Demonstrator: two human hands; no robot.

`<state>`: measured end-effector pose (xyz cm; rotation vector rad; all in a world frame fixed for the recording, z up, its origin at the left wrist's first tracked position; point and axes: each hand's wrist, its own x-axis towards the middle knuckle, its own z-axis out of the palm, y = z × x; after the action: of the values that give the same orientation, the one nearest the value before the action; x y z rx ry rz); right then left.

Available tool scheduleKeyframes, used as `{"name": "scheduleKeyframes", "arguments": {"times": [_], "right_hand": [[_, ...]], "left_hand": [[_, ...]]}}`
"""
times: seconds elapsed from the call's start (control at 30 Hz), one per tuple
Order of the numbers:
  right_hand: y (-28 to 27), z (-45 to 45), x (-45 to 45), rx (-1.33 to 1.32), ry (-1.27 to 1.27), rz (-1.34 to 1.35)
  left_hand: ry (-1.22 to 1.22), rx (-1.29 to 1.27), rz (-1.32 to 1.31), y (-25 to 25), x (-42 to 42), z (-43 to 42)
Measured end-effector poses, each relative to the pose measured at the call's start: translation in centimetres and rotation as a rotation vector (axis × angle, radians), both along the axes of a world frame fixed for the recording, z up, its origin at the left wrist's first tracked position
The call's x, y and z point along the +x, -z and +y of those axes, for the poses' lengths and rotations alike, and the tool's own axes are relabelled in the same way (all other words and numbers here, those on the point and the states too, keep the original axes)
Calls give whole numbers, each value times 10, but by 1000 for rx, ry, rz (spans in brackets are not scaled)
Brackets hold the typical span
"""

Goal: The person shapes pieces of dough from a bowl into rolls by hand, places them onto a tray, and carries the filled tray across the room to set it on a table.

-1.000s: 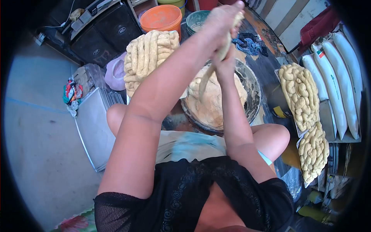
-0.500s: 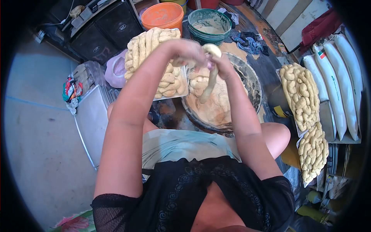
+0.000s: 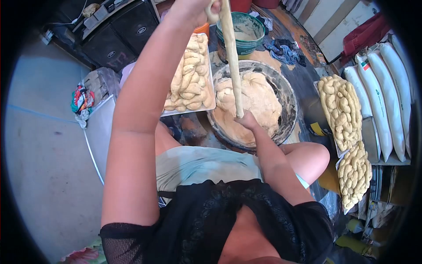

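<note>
A long rope of dough is stretched between my two hands. My left hand, raised at the top edge of the view, is closed around its upper end, where the dough loops over the fingers. Lower down, my right hand grips the bottom end above the wide basin. A big mass of floury dough fills much of that basin. Left of it is a tray piled with shaped dough pieces, partly hidden behind my left forearm.
A green bucket stands behind the basin, with an orange bucket mostly hidden beside it. At right are braided dough pieces on trays, with white sacks beyond. Metal trays lean at left; rumpled cloth lies behind.
My hands have moved apart: the left up and away, the right down toward me. The dough, folded between them before, is now drawn out into a long straight length.
</note>
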<state>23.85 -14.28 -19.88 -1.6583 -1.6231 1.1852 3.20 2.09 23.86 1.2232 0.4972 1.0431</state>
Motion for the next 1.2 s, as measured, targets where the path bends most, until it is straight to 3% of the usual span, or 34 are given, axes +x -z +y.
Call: {"name": "scheduleKeyframes", "arguments": {"times": [0.07,0.13,0.2,0.27,0.33,0.4,0.47,0.53,0.6,0.63,0.67,0.73,0.83,0.93,1.03,1.07,1.13,1.17,1.2], "right_hand": [[-12,5,9,-135,-1,194],[-70,8,13,-267,117,403],[-82,19,28,-210,236,712],[-106,38,44,-65,195,974],[-167,55,35,30,347,1321],[-211,82,46,254,135,1445],[-254,104,55,364,231,1626],[-282,121,67,481,270,1702],[-293,134,78,547,358,1594],[-295,139,79,591,404,1541],[-296,144,77,619,453,1506],[-300,150,72,671,554,1425],[-310,169,42,534,309,1232],[-334,184,-44,501,63,1070],[-338,214,-140,308,-160,1046],[-341,213,-175,193,-209,1022],[-323,228,-209,167,-412,534],[-312,231,-212,309,-372,238],[-297,235,-214,446,-324,-62]], "left_hand": [[-75,-46,70,23,-11,-6],[-197,14,81,40,-26,-10],[-306,44,145,44,-68,-11],[-333,104,377,52,-116,1],[-463,104,730,68,-164,21],[-403,106,1030,85,-204,33],[-376,53,956,114,-230,41],[-477,-71,565,130,-242,40],[-570,-146,25,182,-249,47],[-480,-193,-54,226,-268,67],[-597,-172,206,247,-263,69],[-534,-281,400,260,-255,60],[-532,-151,630,231,-247,55],[-474,-30,1012,245,-262,72],[-625,490,1553,220,-253,57],[-669,279,1202,210,-246,56],[-700,-114,486,197,-230,52],[-591,-268,76,204,-228,51],[-538,-355,-3,213,-237,55]]}}
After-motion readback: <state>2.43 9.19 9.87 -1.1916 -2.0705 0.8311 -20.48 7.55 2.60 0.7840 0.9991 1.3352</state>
